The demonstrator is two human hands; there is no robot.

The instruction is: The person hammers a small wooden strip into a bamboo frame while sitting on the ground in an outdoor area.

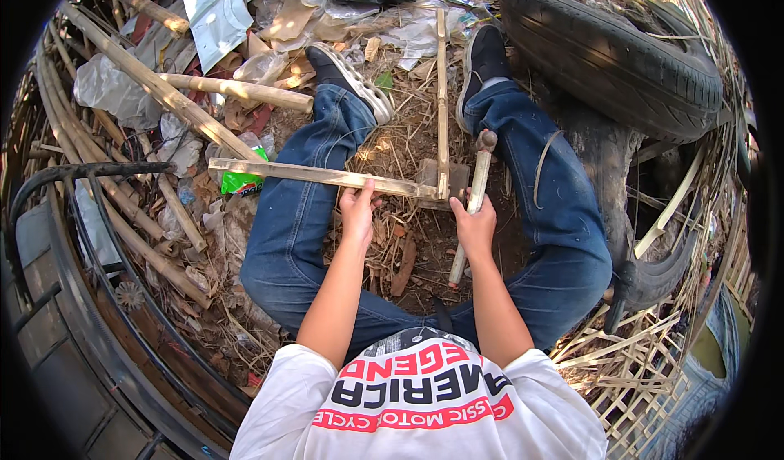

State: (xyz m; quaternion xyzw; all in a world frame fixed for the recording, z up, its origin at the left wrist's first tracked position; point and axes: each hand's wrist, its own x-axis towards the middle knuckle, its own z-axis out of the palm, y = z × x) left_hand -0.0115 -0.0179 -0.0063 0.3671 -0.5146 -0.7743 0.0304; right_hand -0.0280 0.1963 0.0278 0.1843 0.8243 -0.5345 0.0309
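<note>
I sit on the ground with my legs in blue jeans spread apart. My left hand (358, 209) grips a flat bamboo slat (310, 174) that lies crosswise over my left knee. A second, narrower slat (442, 93) runs away from me and crosses the first one over a small grey block (431, 172). My right hand (475, 225) is shut on the wooden handle of a hammer (478, 184), whose metal head (487, 140) stands just right of the crossing.
A black tyre (621, 48) lies at the far right. Bamboo poles (163, 93), plastic scraps and dry straw litter the ground to the left and ahead. A woven bamboo lattice (637, 370) lies at my lower right, a dark curved metal frame (90, 240) at my left.
</note>
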